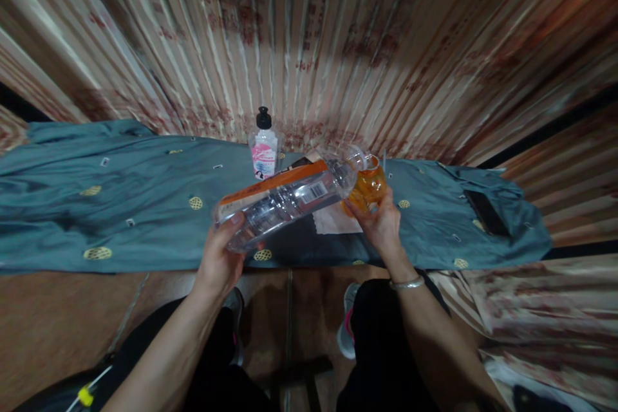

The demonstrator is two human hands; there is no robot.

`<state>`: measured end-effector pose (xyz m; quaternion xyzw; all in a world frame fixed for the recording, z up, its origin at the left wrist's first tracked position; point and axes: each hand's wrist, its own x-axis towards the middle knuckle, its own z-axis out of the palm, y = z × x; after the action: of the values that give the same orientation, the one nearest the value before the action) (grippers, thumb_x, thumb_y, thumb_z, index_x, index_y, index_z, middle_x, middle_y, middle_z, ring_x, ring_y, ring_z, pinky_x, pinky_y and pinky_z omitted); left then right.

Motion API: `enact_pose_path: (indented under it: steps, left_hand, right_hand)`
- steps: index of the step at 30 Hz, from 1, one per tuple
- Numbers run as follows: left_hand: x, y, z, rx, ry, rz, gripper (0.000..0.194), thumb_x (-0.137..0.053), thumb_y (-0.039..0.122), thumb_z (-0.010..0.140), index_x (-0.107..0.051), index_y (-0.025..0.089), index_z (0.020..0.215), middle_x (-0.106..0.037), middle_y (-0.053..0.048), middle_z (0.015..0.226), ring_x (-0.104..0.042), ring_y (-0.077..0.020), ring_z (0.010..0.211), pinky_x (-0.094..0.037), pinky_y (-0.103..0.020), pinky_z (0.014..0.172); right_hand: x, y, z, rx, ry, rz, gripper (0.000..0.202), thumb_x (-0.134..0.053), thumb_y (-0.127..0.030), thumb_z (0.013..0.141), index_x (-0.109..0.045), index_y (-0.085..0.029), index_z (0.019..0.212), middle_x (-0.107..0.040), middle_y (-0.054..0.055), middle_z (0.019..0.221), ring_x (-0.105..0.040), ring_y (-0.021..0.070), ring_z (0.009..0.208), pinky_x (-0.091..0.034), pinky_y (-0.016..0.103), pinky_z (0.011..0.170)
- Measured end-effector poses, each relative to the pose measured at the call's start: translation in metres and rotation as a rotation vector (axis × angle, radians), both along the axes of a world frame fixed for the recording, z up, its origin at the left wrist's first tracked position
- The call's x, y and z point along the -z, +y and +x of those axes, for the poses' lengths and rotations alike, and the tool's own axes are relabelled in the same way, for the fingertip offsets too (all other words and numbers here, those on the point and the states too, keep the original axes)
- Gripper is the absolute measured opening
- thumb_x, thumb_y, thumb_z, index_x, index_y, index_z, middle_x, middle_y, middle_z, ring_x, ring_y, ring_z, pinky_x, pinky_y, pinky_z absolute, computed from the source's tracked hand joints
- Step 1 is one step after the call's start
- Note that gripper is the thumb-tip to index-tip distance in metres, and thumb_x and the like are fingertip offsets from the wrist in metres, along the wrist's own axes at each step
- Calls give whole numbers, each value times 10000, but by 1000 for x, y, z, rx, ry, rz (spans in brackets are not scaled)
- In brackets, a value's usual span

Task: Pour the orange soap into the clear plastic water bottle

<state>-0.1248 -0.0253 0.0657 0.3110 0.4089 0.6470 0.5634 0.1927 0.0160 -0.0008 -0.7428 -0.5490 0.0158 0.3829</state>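
Left hand [223,262] grips the bottle [290,198]; I judge it leans to meet the jar [371,185] my right hand [383,226] clasps.

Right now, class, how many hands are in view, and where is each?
2. The left hand is at the base end of the clear bottle; the right hand is on the orange container.
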Motion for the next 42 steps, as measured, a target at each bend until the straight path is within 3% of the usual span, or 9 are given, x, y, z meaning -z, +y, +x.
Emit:
enact_pose_path:
  steps: [4, 10, 15, 20, 31, 36, 42]
  left_hand:
    - [1, 2, 1, -27, -27, -10, 454, -1029, 532, 711, -828, 217, 967, -855, -48, 965, -724, -184, 666, -552, -246, 450]
    - [-1, 2, 1, -47, -20, -11, 473, -1048, 531, 678, -810, 217, 938, -826, -30, 919, -693, -169, 632, -537, -245, 428]
    - [-6, 1, 0, -51, 2, -15, 492, -1040, 465, 675, -818, 223, 1042, -835, -13, 930, -709, -166, 642, -562, -235, 443]
    - [-12, 1, 0, -37, -2, 42, 549, -1062, 404, 650, -803, 229, 1101, -815, -5, 838, -676, -151, 573, -485, -206, 403]
    - [-21, -2, 3, -71, 63, 89, 581, -1044, 430, 694, -774, 297, 1191, -773, -3, 855, -628, -168, 572, -442, -250, 377]
    - [-17, -2, -3, -66, 67, 91, 597, -1072, 457, 692, -775, 300, 1186, -778, -3, 878, -650, -172, 604, -438, -237, 379]
    - [-11, -3, -6, -60, 63, 47, 605, -1085, 469, 682, -778, 288, 1171, -778, -11, 919, -683, -197, 653, -528, -279, 430]
  right_hand:
    - [2, -1, 0, -41, -18, 16, 1041, -775, -937, 898, -613, -147, 1555, -882, 235, 1246, -878, 449, 1108, -719, 590, 949]
    - [2, -2, -1, -49, -14, 23, 1088, -734, -961, 891, -610, -139, 1592, -893, 233, 1255, -888, 433, 1090, -729, 584, 959]
    - [1, -3, -2, -62, -17, 23, 1065, -714, -952, 908, -607, -139, 1587, -893, 233, 1238, -888, 446, 1097, -731, 597, 954]
    - [0, -3, -1, -98, -50, -5, 979, -739, -858, 954, -570, -154, 1613, -863, 246, 1342, -871, 445, 1192, -722, 613, 1024]
    - [-1, -4, -2, -91, -58, 32, 956, -762, -856, 963, -595, -164, 1601, -868, 242, 1379, -880, 438, 1202, -727, 589, 1025]
    - [-5, -5, -3, -83, -41, -8, 933, -784, -804, 955, -584, -163, 1602, -866, 240, 1364, -873, 452, 1208, -721, 609, 1042]
    - [-3, -5, -2, -66, -75, -3, 937, -765, -822, 958, -584, -155, 1591, -873, 242, 1326, -890, 442, 1158, -728, 570, 999]
